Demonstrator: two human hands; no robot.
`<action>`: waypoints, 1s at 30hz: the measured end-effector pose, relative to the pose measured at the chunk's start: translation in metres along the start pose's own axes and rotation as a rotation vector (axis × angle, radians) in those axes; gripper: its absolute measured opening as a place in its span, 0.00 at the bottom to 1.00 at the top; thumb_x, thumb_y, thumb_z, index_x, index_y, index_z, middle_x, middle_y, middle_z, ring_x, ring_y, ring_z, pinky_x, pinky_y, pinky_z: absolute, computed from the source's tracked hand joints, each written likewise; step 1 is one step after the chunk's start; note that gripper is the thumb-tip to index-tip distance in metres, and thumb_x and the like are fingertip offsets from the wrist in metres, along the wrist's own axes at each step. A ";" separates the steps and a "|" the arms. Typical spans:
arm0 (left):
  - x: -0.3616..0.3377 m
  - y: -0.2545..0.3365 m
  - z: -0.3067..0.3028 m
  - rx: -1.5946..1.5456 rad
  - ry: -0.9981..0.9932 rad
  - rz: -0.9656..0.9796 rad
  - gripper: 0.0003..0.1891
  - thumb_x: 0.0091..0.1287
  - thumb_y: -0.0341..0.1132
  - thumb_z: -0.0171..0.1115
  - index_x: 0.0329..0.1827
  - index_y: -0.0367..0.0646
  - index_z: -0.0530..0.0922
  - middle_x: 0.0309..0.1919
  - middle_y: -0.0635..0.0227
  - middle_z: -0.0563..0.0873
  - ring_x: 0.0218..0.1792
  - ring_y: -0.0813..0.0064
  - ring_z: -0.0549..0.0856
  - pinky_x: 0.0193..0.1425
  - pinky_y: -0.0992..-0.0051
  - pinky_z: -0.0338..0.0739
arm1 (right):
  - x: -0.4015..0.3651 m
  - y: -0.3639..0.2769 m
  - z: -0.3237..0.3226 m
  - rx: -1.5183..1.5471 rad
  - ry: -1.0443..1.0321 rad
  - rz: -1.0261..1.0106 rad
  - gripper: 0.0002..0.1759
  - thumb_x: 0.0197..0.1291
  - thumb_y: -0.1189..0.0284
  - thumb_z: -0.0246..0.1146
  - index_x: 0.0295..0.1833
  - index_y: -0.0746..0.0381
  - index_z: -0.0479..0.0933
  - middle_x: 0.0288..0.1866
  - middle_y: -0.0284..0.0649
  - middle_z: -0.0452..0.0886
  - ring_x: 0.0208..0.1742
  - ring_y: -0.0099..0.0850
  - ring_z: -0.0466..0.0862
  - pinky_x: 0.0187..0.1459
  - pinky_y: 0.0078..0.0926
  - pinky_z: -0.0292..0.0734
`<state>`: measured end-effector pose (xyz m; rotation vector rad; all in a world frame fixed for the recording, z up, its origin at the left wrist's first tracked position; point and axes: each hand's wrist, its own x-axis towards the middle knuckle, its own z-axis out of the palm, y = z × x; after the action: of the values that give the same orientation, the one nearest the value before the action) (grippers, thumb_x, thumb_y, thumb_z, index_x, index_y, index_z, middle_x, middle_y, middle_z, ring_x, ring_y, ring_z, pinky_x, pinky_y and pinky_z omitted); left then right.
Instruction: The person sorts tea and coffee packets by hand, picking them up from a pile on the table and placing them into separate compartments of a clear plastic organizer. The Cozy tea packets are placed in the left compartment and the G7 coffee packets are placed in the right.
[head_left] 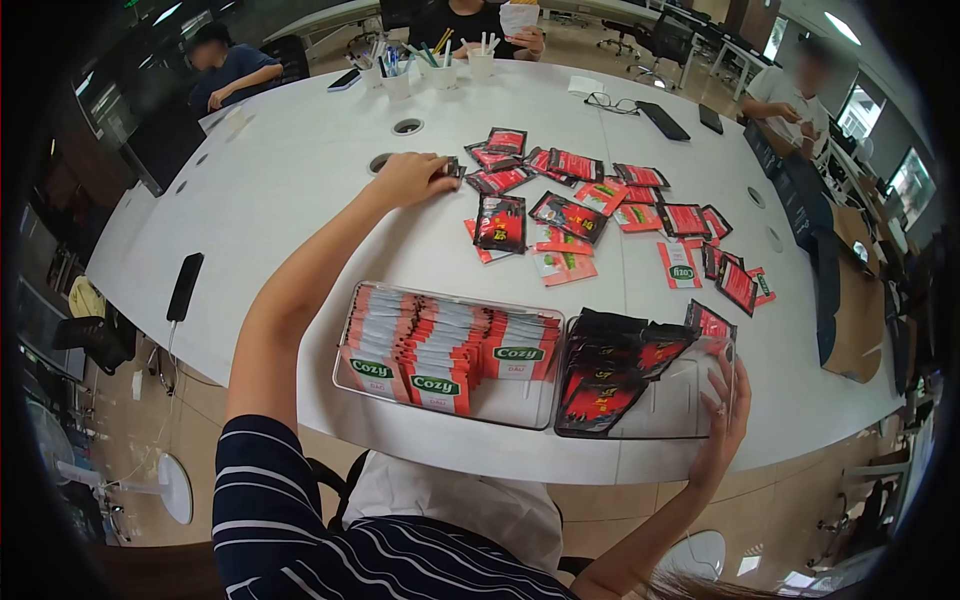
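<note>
My left hand (pixel 408 180) reaches over the table to the left edge of a loose pile, fingers bent onto a small dark sachet (pixel 456 169) that they mostly hide. My right hand (pixel 728 400) wraps round the right end of a clear plastic box (pixel 660 425). Black-and-red sachets (pixel 600 385) stand in its left part, some leaning. Left of it, another clear box (pixel 510 408) holds rows of red-and-white Cozy sachets (pixel 437 385). Beyond the boxes, black-and-red sachets (pixel 500 222) and Cozy sachets (pixel 681 266) lie mixed and overlapping.
The white table (pixel 250 210) carries a phone on a cable (pixel 186 287), cups of pens (pixel 440 75), glasses (pixel 610 103) and another phone (pixel 663 121). A cable hole (pixel 408 127) lies behind my left hand. Brown paper bags (pixel 848 300) stand at the right edge. Other people sit around.
</note>
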<state>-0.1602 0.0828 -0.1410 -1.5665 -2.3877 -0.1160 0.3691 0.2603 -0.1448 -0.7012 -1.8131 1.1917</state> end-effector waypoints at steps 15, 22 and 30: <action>-0.057 0.017 -0.052 -0.040 -0.238 0.163 0.42 0.53 0.45 0.56 0.73 0.37 0.60 0.64 0.46 0.74 0.56 0.53 0.80 0.59 0.61 0.75 | 0.001 0.004 -0.003 0.015 -0.019 -0.021 0.41 0.62 0.46 0.54 0.74 0.61 0.59 0.70 0.49 0.70 0.66 0.41 0.72 0.62 0.39 0.66; -0.071 0.018 -0.047 0.120 -0.205 0.039 0.35 0.60 0.39 0.60 0.71 0.37 0.62 0.43 0.50 0.84 0.38 0.55 0.86 0.39 0.59 0.79 | 0.000 0.008 -0.005 0.052 -0.021 -0.021 0.44 0.61 0.42 0.54 0.74 0.61 0.59 0.70 0.49 0.69 0.66 0.42 0.72 0.62 0.40 0.66; -0.005 0.072 -0.041 0.124 -0.003 0.101 0.32 0.66 0.39 0.56 0.73 0.47 0.60 0.29 0.56 0.85 0.27 0.54 0.84 0.30 0.58 0.77 | -0.001 0.002 -0.004 0.087 -0.018 0.000 0.33 0.64 0.60 0.54 0.72 0.61 0.62 0.69 0.49 0.71 0.66 0.42 0.72 0.65 0.39 0.65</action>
<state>-0.0850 0.0988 -0.1092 -1.6256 -2.2663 0.0541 0.3728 0.2619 -0.1460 -0.6426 -1.7652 1.2724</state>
